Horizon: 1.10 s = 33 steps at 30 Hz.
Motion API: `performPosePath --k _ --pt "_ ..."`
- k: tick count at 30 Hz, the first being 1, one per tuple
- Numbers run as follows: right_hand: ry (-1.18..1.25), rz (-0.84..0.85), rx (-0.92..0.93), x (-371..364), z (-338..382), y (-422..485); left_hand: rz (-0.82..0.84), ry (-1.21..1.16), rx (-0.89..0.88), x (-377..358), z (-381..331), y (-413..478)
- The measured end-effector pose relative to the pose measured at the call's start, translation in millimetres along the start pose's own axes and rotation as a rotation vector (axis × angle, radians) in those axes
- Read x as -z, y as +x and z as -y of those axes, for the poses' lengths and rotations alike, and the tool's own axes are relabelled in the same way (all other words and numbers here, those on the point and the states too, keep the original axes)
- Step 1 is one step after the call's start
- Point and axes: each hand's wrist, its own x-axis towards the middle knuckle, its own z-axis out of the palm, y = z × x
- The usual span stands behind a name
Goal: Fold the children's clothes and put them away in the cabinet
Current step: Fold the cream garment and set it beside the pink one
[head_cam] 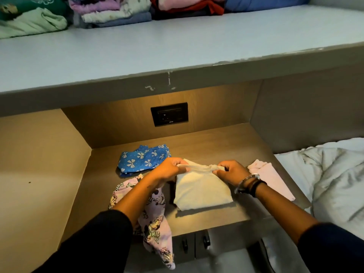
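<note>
A cream-white garment (201, 191) lies folded on the wooden counter (212, 142). My left hand (169, 169) pinches its top left edge and my right hand (231, 172) pinches its top right edge, stretching that edge between them. Behind my left hand lies a blue garment with white bows (142, 159). A lilac cartoon-print garment (155, 221) lies under my left forearm and hangs over the counter's front edge. A pale pink garment (272, 179) lies to the right of my right wrist.
A grey-blue shelf (177, 44) above the counter carries several piles of folded clothes (116, 11) at its back. A black wall socket (169, 114) sits in the wooden back panel. A bed with a white duvet (334, 174) lies to the right. Cabinet doors with dark handles (195, 243) are below the counter.
</note>
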Motion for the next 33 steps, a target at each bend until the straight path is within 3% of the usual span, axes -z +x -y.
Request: performPosePath --k 4,7,9,10,12,14,16,21,26,28,33 --pt "-0.067 -0.032 -0.126 -10 -10 38 -0.188 0.074 0.040 -3 10 42" --pt "-0.344 -0.125 -0.091 -19 -12 41 -0.513 0.101 0.083 -18 16 46" --pt "-0.449 -0.271 0.006 -27 -8 32 -0.631 0.349 -0.062 -34 23 33" --pt "-0.478 -0.302 0.084 -31 -6 25 -0.596 0.513 -0.202 -42 29 25" --pt "-0.597 -0.196 0.286 -39 -9 8 -0.327 0.771 -0.408 -54 44 8" --pt "-0.746 0.068 0.446 -45 -20 -9 -0.029 0.944 -0.426 -59 62 -6" --pt "-0.852 0.301 0.443 -46 -35 -20 0.124 1.055 -0.362 -61 79 -14" --pt "-0.855 0.324 0.461 -43 -42 -28 0.037 1.101 -0.320 -65 87 -24" --pt "-0.880 0.183 0.601 -32 -40 -46 -0.039 1.045 -0.321 -75 84 -42" --pt "-0.873 0.175 0.589 -31 -36 -53 -0.035 0.931 -0.302 -72 77 -52" --pt "-0.432 0.334 0.308 -10 -18 -53 0.012 0.404 -0.187 -43 46 -60"
